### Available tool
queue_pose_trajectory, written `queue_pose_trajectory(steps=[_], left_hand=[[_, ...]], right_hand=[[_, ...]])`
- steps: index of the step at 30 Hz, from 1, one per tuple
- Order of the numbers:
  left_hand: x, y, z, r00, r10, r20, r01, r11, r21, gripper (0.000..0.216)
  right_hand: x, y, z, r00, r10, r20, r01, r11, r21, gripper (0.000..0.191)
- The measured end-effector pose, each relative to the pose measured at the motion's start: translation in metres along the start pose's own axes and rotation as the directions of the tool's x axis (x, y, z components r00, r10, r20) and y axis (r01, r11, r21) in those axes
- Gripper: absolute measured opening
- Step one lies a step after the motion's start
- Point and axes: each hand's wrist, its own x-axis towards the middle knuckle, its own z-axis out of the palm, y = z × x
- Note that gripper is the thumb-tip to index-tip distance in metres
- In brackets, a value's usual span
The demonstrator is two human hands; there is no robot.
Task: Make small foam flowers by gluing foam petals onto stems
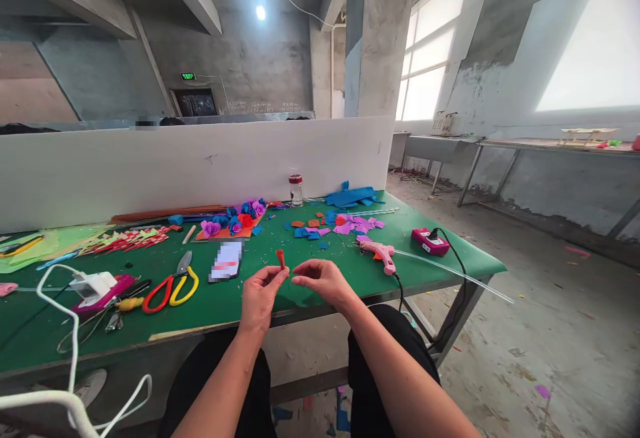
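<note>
My left hand (261,291) pinches a small rolled strip of red-orange foam (281,258) that stands upright above its fingertips. Just to its right, my right hand (320,277) has thumb and fingers pinched together; what they hold, if anything, is too small to make out. Both hands hover over the front edge of the green table (210,305). A pink glue gun (380,253) lies on the table to the right of my right hand.
Red and yellow scissors (170,288) lie left of my hands. Finished foam roses (235,218) and cut foam scraps (345,225) sit further back, near a small jar (296,189). A white charger and cable (93,286) lie at left. A white partition (200,165) backs the table.
</note>
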Motion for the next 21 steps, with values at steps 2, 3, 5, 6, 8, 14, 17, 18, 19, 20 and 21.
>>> queue_pose_trajectory(steps=[2, 3, 5, 6, 8, 14, 17, 18, 19, 20, 21], left_hand=[[0.002, -0.002, -0.002, 1.0, -0.011, -0.017, 0.01, 0.999, -0.036, 0.029], [0.002, -0.003, -0.002, 1.0, -0.013, -0.018, 0.012, 0.999, -0.05, 0.028], [0.003, -0.006, -0.003, 1.0, -0.016, -0.009, 0.015, 0.997, -0.076, 0.027], [0.003, -0.007, -0.003, 1.0, -0.018, -0.003, 0.017, 0.996, -0.09, 0.026], [0.003, -0.008, -0.003, 1.0, -0.027, 0.008, 0.027, 0.993, -0.111, 0.025], [0.003, -0.003, -0.005, 0.996, -0.083, 0.031, 0.087, 0.981, -0.176, 0.029], [0.006, 0.002, -0.011, 0.98, -0.135, 0.148, 0.163, 0.966, -0.2, 0.036], [0.007, 0.004, -0.013, 0.972, -0.146, 0.181, 0.183, 0.962, -0.204, 0.04], [0.008, 0.005, -0.015, 0.967, -0.154, 0.201, 0.195, 0.959, -0.205, 0.042], [0.009, 0.005, -0.017, 0.965, -0.159, 0.208, 0.202, 0.958, -0.203, 0.043], [0.009, 0.006, -0.018, 0.964, -0.163, 0.212, 0.205, 0.959, -0.197, 0.042]], right_hand=[[0.0, 0.005, 0.004, 0.999, 0.018, 0.043, -0.018, 1.0, -0.014, 0.034], [0.0, 0.008, 0.007, 0.999, 0.017, 0.05, -0.016, 1.0, -0.02, 0.034], [0.0, 0.015, 0.013, 0.999, 0.007, 0.036, -0.005, 0.999, -0.033, 0.032], [0.001, 0.018, 0.015, 1.0, -0.001, 0.02, 0.001, 0.999, -0.039, 0.03], [0.003, 0.023, 0.02, 1.0, -0.013, -0.009, 0.012, 0.999, -0.045, 0.027], [0.003, 0.022, 0.026, 0.999, -0.015, -0.047, 0.014, 1.0, -0.01, 0.026], [0.0, 0.014, 0.024, 0.998, 0.05, -0.032, -0.047, 0.995, 0.091, 0.029], [-0.001, 0.012, 0.023, 0.997, 0.073, -0.023, -0.07, 0.99, 0.126, 0.03], [-0.002, 0.01, 0.022, 0.996, 0.092, -0.013, -0.088, 0.984, 0.156, 0.03], [-0.003, 0.009, 0.021, 0.994, 0.107, -0.004, -0.104, 0.978, 0.178, 0.03], [-0.003, 0.008, 0.021, 0.993, 0.118, 0.005, -0.117, 0.974, 0.191, 0.03]])
